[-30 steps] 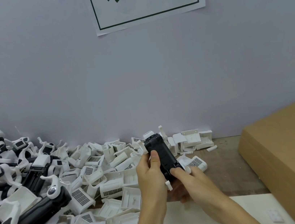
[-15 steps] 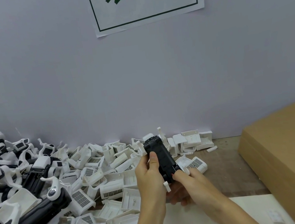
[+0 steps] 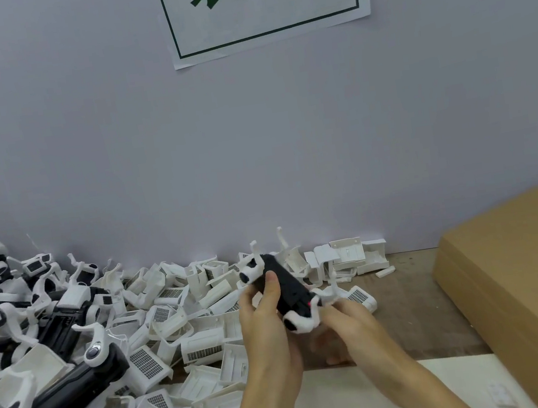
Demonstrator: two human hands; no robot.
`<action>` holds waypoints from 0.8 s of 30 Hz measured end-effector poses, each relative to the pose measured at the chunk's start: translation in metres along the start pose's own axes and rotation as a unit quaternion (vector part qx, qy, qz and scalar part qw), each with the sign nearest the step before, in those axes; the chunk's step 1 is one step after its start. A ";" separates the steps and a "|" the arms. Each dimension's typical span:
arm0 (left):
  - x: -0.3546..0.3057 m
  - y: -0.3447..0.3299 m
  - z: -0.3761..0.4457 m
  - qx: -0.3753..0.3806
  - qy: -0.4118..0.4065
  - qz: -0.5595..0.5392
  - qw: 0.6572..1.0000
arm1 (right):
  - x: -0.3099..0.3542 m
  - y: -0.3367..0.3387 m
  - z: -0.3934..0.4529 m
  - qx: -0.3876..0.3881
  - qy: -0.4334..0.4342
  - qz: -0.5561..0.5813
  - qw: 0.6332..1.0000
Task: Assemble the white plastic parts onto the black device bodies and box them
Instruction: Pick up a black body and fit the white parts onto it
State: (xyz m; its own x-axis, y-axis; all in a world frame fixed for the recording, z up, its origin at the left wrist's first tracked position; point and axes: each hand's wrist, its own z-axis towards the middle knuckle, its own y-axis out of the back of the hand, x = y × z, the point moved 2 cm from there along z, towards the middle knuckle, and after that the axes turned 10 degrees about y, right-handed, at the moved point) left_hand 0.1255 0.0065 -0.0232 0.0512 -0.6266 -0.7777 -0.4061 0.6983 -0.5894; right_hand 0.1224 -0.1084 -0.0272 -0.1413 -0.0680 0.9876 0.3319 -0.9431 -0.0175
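We held the long black plastic device body [image 3: 286,286] above the heap of loose white plastic parts [image 3: 187,322] — left hand [image 3: 266,315] wrapped round its middle, right hand [image 3: 345,323] pinching the white end piece [image 3: 303,320] — judging it light, rigid, its thin white prongs snappable.

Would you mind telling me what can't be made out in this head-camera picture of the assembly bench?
- Sign on the wall, head view: its top is cut off by the frame edge, so the characters are incomplete.
- Cardboard box: runs off the right edge; its contents are not visible.
- Black device body: its underside is hidden by the left hand and right hand.
- Small white piece: too small to identify.
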 end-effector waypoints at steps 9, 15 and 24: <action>0.000 -0.003 -0.006 -0.047 -0.136 0.182 0.973 | 0.012 -0.002 0.002 -0.074 0.236 -0.142 0.959; -0.001 -0.009 -0.005 -0.004 -0.158 0.192 0.969 | 0.004 0.010 0.008 -0.151 0.142 -0.039 0.978; 0.007 -0.009 -0.010 0.036 0.069 0.143 0.987 | 0.006 0.005 0.004 -0.065 0.091 -0.030 0.993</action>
State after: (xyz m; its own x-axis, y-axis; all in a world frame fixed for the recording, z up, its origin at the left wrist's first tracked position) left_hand 0.1204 -0.0068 -0.0211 -0.1821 -0.4374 -0.8806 -0.3195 0.8733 -0.3677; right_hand 0.1274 -0.1123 -0.0208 -0.3269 -0.0573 0.9433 0.1967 -0.9804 0.0086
